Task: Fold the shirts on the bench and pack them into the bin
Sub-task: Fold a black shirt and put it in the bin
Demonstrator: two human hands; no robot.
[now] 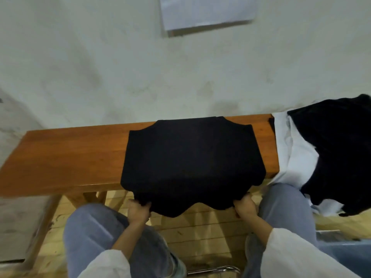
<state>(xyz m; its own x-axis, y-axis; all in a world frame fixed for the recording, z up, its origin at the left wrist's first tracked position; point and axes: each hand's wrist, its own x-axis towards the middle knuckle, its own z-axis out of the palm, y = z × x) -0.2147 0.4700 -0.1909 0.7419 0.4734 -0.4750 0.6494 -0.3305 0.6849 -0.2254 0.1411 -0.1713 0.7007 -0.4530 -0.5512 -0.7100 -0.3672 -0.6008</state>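
Note:
A black shirt (190, 157) lies spread on the orange wooden bench (66, 155), its near edge hanging over the front. My left hand (138, 211) grips that hanging edge at its left corner. My right hand (245, 205) grips the same edge at its right corner. At the bench's right end a pile holds a white shirt (297, 159) and another black shirt (337, 149), draped over the end. The blue-grey bin (349, 251) shows partly at the lower right, on the floor beside my right leg.
A pale stained wall (140, 67) rises right behind the bench, with a sheet of paper (206, 13) fixed high on it. My knees in grey-blue trousers sit under the bench's front edge. A metal chair frame (218, 270) shows at the bottom, over a wooden floor.

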